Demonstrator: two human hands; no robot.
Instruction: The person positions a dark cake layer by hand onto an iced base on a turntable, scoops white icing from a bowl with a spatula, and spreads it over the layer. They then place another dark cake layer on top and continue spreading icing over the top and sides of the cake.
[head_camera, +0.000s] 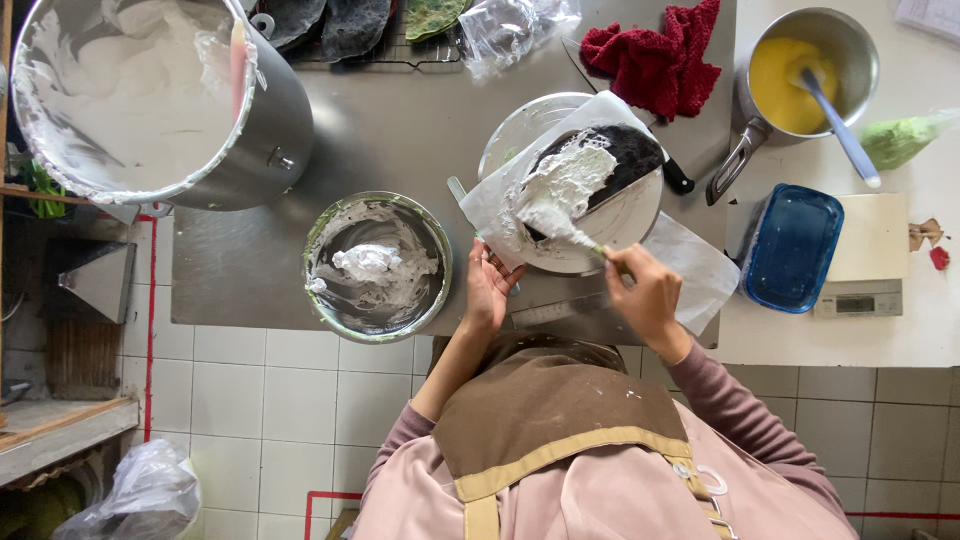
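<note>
The right hand (648, 295) is closed around the handle of a spatula (560, 228), whose blade, loaded with white cream, lies on a dark flat cake layer (625, 152) already partly covered in the same cream. The left hand (490, 285) has its fingers curled against the near edge of the round turntable (620, 215) that carries the cake on a sheet of white paper (700, 275); whether it grips the rim or only rests there cannot be told. Just to the left of that hand stands a steel bowl (378, 265) smeared with cream, a lump of it lying in the middle. Farther left on the metal surface (400, 130) is a large steel pot (150, 100), its inside coated white. Beyond the cake lies a crumpled red cloth (655, 55), and to the right a saucepan (810, 70) of yellow mixture holds a spoon. A blue plastic container (793, 248) sits beside a kitchen scale (865, 298) near the right hand.
</note>
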